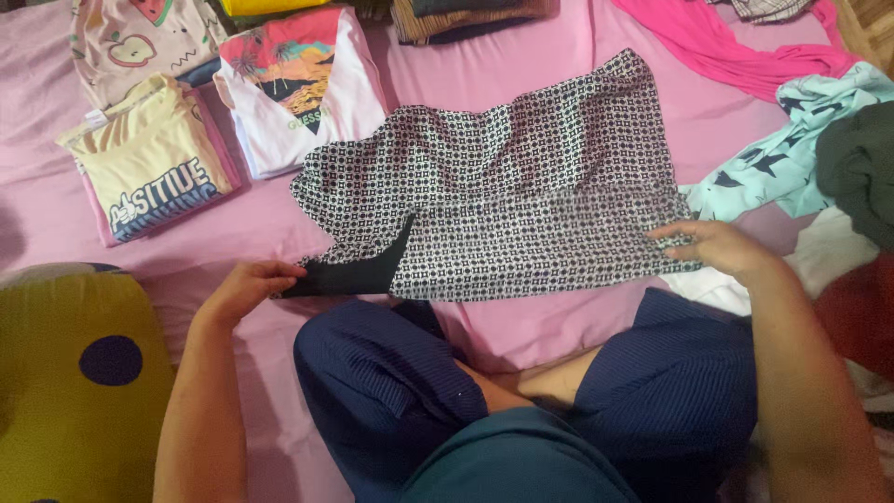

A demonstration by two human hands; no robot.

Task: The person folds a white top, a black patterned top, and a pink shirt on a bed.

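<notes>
Patterned garment [521, 186] lies spread on pink sheet [577, 56], in front of crossed legs. Left hand [250, 287] pinches its near-left black corner; right hand [717, 247] grips near-right edge. Folded shirts [223, 112] beyond left, loose clothes [792, 158] right.

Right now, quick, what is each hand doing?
Left hand: closed, pinching the near left corner of the patterned garment.
Right hand: fingers gripping the garment's near right edge.
</notes>
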